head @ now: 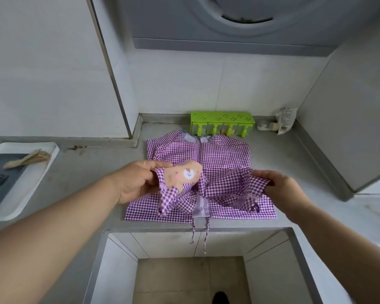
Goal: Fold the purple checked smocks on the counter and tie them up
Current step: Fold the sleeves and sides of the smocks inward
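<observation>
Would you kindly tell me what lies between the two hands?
In the head view, lifted purple checked smock fabric spans from left hand to right hand.

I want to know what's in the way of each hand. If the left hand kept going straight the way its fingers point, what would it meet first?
The left hand points rightward, so beyond the purple checked smock it pinches, it would probably meet the right hand holding the other end, though depth is hard to judge.

My smock [224, 154] is thin woven checked cloth; the table [92, 163] looks matt grey and smooth; the green rack [222, 121] is glossy plastic.
</observation>
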`<state>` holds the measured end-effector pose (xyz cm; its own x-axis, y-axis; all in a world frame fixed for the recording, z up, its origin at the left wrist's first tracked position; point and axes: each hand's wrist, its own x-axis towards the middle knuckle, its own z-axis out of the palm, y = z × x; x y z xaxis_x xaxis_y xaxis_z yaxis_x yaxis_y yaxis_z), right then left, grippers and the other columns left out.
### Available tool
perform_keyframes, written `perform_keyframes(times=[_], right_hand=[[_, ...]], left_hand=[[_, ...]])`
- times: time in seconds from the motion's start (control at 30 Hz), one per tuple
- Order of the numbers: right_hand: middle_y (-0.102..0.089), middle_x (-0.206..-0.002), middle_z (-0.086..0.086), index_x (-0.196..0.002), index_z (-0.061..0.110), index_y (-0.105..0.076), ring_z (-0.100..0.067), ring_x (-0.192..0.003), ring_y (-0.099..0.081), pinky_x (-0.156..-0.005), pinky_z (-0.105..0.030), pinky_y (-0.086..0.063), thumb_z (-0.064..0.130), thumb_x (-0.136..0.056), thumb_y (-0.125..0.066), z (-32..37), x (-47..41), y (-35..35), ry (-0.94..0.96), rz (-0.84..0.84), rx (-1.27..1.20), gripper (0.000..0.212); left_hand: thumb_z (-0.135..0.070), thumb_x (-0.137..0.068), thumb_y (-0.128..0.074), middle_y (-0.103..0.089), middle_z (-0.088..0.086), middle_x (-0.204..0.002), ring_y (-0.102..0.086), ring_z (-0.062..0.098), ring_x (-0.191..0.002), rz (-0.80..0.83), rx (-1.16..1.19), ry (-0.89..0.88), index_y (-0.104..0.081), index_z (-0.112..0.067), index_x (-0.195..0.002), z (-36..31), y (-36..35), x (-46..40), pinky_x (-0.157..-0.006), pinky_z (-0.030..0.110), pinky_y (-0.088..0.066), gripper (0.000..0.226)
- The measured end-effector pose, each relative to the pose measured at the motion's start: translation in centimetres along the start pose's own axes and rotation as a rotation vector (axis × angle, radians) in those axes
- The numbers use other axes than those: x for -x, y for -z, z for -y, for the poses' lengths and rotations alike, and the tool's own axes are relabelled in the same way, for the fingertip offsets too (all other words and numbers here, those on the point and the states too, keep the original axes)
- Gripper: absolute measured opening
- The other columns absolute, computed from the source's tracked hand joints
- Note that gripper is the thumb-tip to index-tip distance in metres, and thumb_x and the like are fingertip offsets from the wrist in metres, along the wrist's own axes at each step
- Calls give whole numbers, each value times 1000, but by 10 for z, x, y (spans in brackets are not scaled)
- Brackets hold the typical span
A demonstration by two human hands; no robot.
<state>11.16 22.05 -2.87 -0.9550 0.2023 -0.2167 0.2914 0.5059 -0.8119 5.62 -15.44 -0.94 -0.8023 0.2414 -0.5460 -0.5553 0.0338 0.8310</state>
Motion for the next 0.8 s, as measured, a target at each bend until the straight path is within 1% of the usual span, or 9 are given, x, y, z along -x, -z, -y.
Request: perform_keyframes(times=[0.03,0.1,0.17,0.3,0.4,0.5,0.57,0.67,0.8], right_hand=[[-74,-112,8,-113,27,-77,-5,-81,-71,-66,-11,-52,-8,-91,-64,-3,-1,1,32,-24,128,44],[-74,-106,5,-106,29,-78,-12,-71,-66,-62,-26,-54,3,-91,-70,-6,-4,-2,69,-91,271,32],[-67,-105,-1,-104,21,-80,-16,-81,-61,-74,-30,-50,10,-90,-76,-8,-5,-3,188,-209,348,18],[-48,-122,-5,-108,5,-78,-23,-108,-57,-97,-34,-48,10,-89,-77,-10,-10,-2,301,-390,336,20],[-55,-136,-7,-103,10,-76,-22,-95,-65,-90,-35,-52,10,-92,-68,-4,-19,-1,234,-417,321,13],[-74,-77,-2,-88,13,-71,-26,-71,-70,-68,-45,-58,9,-89,-54,7,-28,-1,37,-356,239,18],[-72,-62,-2,-82,12,-68,-23,-60,-72,-63,-46,-61,11,-93,-51,11,-35,2,-23,-328,139,21],[-74,-72,-10,-86,8,-69,-19,-56,-74,-63,-45,-63,13,-100,-52,11,-55,10,-82,-340,-27,23],[-75,-77,-10,-91,8,-70,-19,-54,-73,-61,-42,-61,22,-102,-53,10,-102,22,-149,-343,-68,24]], left_hand=[[18,-95,-48,-74,19,-120,-71,32,-108,-33,-199,-37,-77,-11,-119,0,-3,0,-90,41,-63,48],[5,-97,-57,-74,-1,-111,-70,20,-102,-141,-616,-157,-80,-25,-109,-1,2,-6,-76,30,-58,40],[-10,-101,-59,-73,-7,-103,-69,15,-96,-246,-871,-255,-80,-28,-101,1,9,-16,-78,29,-53,27],[-30,-95,-68,-64,3,-96,-65,27,-95,-396,-1141,-353,-75,-18,-89,0,29,-28,-82,35,-52,15],[-51,-88,-66,-53,1,-103,-51,20,-102,-497,-1023,-332,-67,-22,-91,-5,39,-30,-88,37,-49,30],[-46,-93,-61,-67,3,-110,-63,24,-107,-449,-869,-251,-70,-23,-104,-13,43,-38,-93,38,-54,27],[-38,-102,-54,-72,10,-123,-68,29,-112,-394,-855,-188,-71,-18,-121,-18,47,-48,-98,39,-54,32],[-41,-104,-53,-67,6,-138,-64,25,-119,-340,-690,-152,-65,-21,-134,-25,54,-64,-105,41,-49,38],[-49,-106,-48,-63,0,-142,-57,19,-118,-354,-486,-117,-62,-24,-141,-39,52,-92,-99,38,-39,45]])
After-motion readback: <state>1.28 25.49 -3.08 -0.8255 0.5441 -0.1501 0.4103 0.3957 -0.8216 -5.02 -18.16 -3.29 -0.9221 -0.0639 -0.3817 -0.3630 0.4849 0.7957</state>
